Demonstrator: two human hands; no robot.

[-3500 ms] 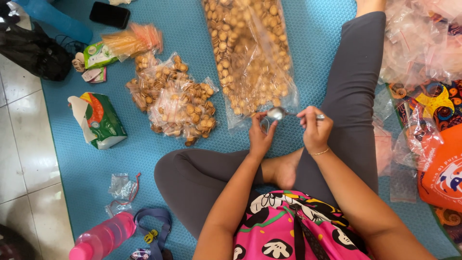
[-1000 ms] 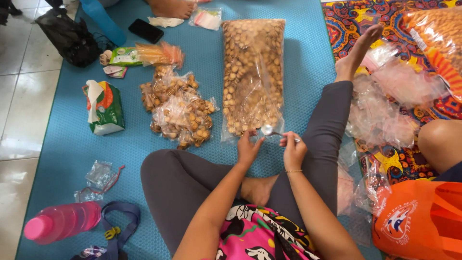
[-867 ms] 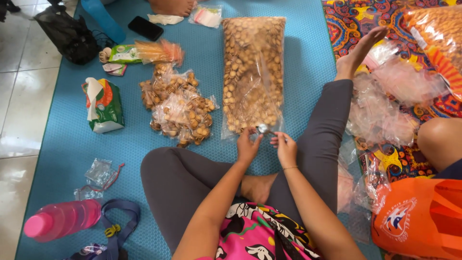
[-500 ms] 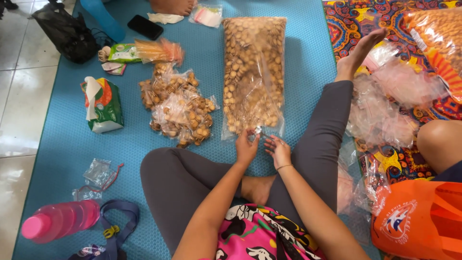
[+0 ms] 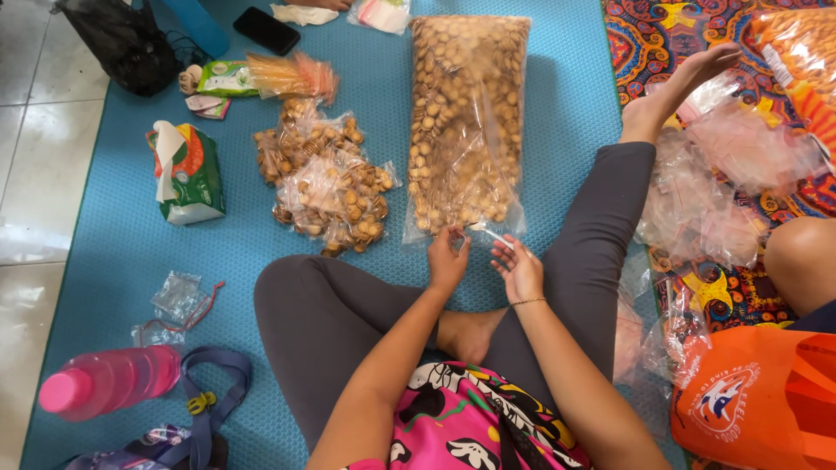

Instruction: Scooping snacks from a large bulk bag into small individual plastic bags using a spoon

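Observation:
I sit cross-legged on a blue mat [image 5: 139, 252]. A large clear bag of small round biscuits [image 5: 466, 113] lies in front of me, its open end toward my hands. My left hand [image 5: 447, 259] pinches the bag's near edge. My right hand [image 5: 517, 265] sits just right of it, fingers loosely on the thin handle of a metal spoon [image 5: 495, 235]. The spoon's bowl points into the bag mouth and is mostly hidden by the plastic.
A heap of small filled biscuit bags [image 5: 326, 178] lies left of the big bag. A green tissue pack [image 5: 187, 174], pink bottle [image 5: 109, 380] and phone [image 5: 266, 30] are further left. Empty clear bags [image 5: 714, 174], an orange bag [image 5: 766, 400] and another person's knee [image 5: 801, 261] are at right.
The spoon has come down from in front of the bag into its mouth. My right hand followed it down and my left hand took hold of the bag's edge.

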